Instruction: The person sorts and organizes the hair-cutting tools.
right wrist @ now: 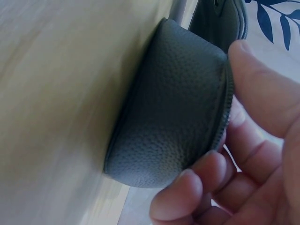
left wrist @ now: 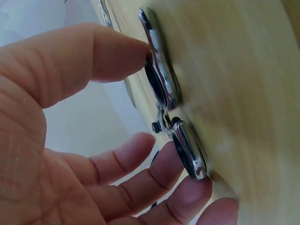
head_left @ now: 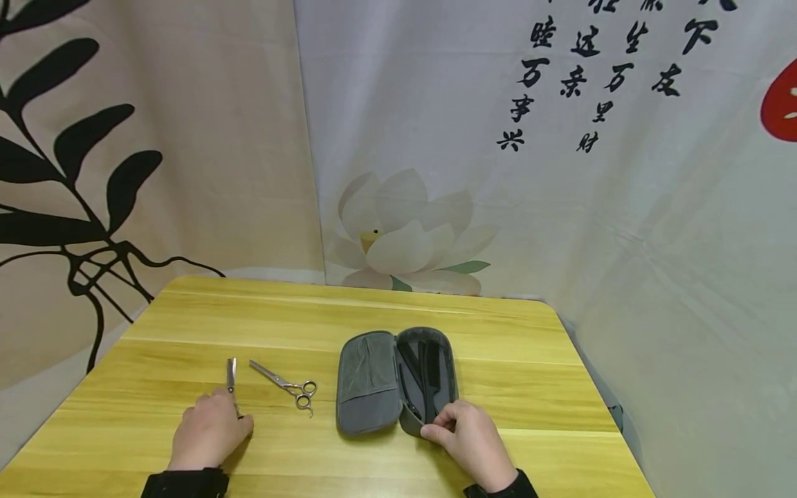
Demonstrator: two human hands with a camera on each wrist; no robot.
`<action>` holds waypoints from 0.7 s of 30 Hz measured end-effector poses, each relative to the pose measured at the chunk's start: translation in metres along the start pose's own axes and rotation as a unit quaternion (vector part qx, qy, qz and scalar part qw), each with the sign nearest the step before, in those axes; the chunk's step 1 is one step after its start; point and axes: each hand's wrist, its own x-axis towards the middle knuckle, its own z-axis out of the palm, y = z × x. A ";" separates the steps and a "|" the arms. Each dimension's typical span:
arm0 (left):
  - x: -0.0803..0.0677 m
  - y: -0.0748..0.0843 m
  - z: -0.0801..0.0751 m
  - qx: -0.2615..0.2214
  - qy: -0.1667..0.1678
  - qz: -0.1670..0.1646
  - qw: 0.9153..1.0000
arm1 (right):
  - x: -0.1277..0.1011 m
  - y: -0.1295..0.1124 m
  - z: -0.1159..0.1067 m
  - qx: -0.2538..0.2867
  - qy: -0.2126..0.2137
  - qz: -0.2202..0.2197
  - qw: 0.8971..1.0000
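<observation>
My left hand [head_left: 212, 429] is over a pair of silver hair scissors [head_left: 231, 377] that lies on the table, blades pointing away. In the left wrist view, the thumb presses one finger ring [left wrist: 161, 79] while fingertips touch the other ring [left wrist: 193, 150] from the opposite side. My right hand [head_left: 468, 439] pinches the near rim of an open grey zip case [head_left: 369, 415], thumb on the zipper edge and fingers against the outer wall. Inside the case's right half lie a black comb [head_left: 432, 366] and other dark, slim tools, partly hidden by the rim and hand.
A second pair of silver scissors [head_left: 283, 382] lies between the left hand and the case, its rings toward the case. The yellow wooden table [head_left: 529, 373] ends at a printed cloth backdrop [head_left: 398, 138] behind and at the sides.
</observation>
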 end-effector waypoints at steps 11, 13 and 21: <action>0.002 -0.007 -0.004 -0.028 -0.037 0.000 0.999 | 0.001 0.001 0.001 0.000 -0.002 -0.001 1.000; 0.002 -0.007 -0.005 -0.027 -0.050 0.005 0.998 | 0.001 0.001 0.001 0.001 -0.001 -0.001 1.000; 0.002 -0.005 -0.005 -0.036 -0.069 0.003 0.997 | 0.001 0.002 0.001 0.002 0.000 -0.002 1.000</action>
